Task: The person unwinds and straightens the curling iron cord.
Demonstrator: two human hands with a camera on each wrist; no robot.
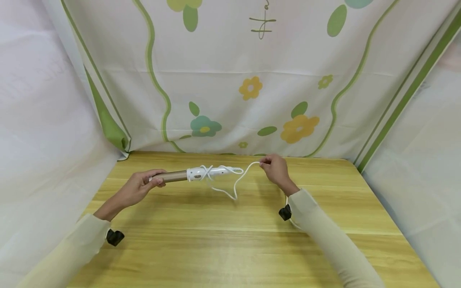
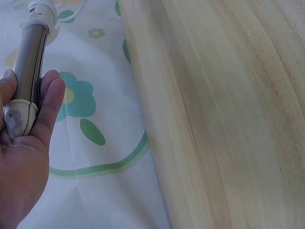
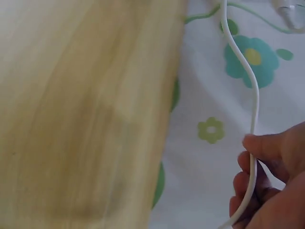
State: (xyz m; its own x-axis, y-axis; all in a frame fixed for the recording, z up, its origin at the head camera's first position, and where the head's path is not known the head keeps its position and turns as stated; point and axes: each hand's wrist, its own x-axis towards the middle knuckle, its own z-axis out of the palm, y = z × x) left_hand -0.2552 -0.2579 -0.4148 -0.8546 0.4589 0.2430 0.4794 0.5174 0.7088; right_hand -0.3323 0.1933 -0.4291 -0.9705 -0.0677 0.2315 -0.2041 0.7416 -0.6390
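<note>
A curling iron with a gold barrel and white handle (image 1: 217, 171) is held sideways over the table. My left hand (image 1: 138, 188) grips it by the barrel (image 2: 29, 64) near the pale tip (image 2: 20, 119), thumb on one side and fingers on the other. White cord (image 1: 235, 191) is looped around the handle and sags in a bend to the right. Between thumb and fingers, my right hand (image 1: 276, 170) pinches that cord (image 3: 255, 102). Past this hand the cord runs down behind the right wrist, where the sleeve hides part of it.
Below both hands lies a wood-grain table (image 1: 223, 248). A white curtain (image 1: 216, 52) printed with flowers hangs along its back edge, and pale cloth stands at both sides. Each wrist carries a small black camera (image 1: 115, 237).
</note>
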